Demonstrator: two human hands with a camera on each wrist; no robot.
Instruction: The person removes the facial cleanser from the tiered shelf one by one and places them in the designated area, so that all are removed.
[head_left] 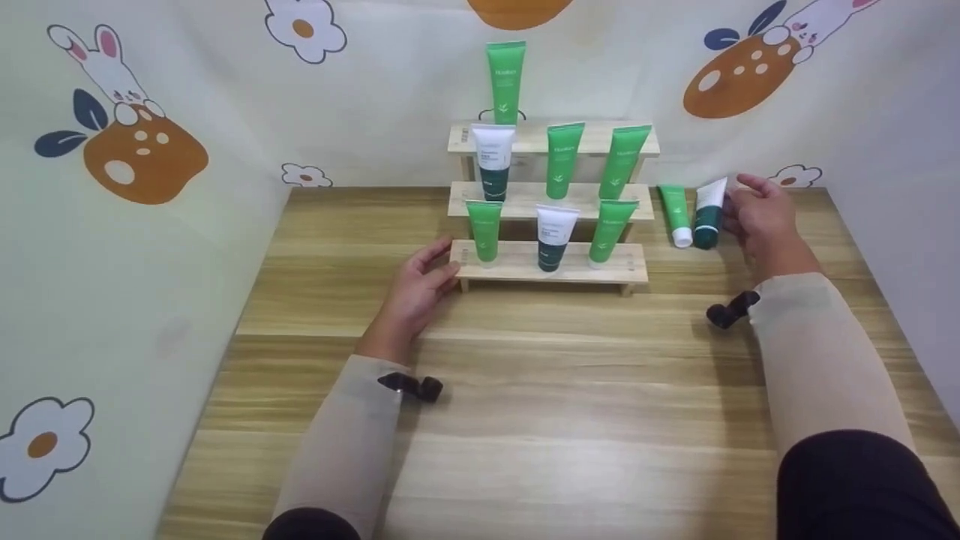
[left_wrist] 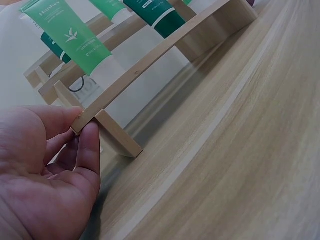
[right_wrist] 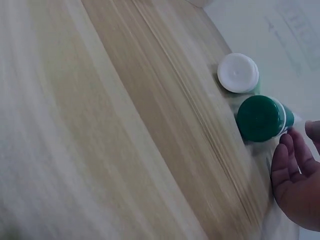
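Observation:
My left hand pinches the left end of the bottom step of a three-tier wooden display stand. In the left wrist view, the thumb and fingertips grip the board at its corner, beside the stand's leg. At the right, my right hand is beside a white tube with a dark green lower part, which lies on the table. The right wrist view has the fingertips right at the side of this tube, behind its green cap, with the thumb apart from it. Left of it lies a green tube with a white cap.
On the bottom step stand two green tubes, one at its left, and a white-and-green tube. The middle step bears a similar trio. A single green tube stands on the top step. Patterned cloth hangs behind the wooden table.

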